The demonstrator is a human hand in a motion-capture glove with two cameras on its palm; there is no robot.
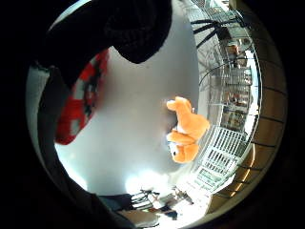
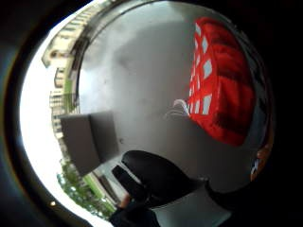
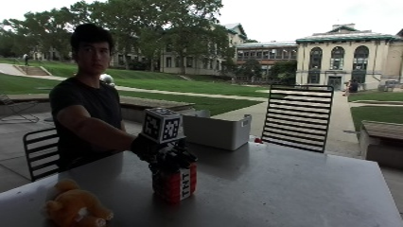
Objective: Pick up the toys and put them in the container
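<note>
In the outside view a red block-shaped toy (image 3: 174, 185) with white squares stands on the grey table (image 3: 283, 184) near its middle. My gloved right hand (image 3: 161, 152) sits on top of it, fingers curled over its upper end. Both palm views show the red toy (image 1: 78, 102) (image 2: 220, 80) close beside the palm, with a black finger (image 1: 138, 28) across its end and the thumb (image 2: 156, 175) a little apart. An orange plush toy (image 3: 75, 208) (image 1: 186, 131) lies at the table's near left corner. The white container (image 3: 217, 131) (image 2: 87, 142) stands at the far edge.
A small red object (image 3: 257, 140) lies beside the container's right end. A slatted black chair (image 3: 297, 118) stands behind the table on the far side, and another chair (image 3: 41, 151) holds the seated person.
</note>
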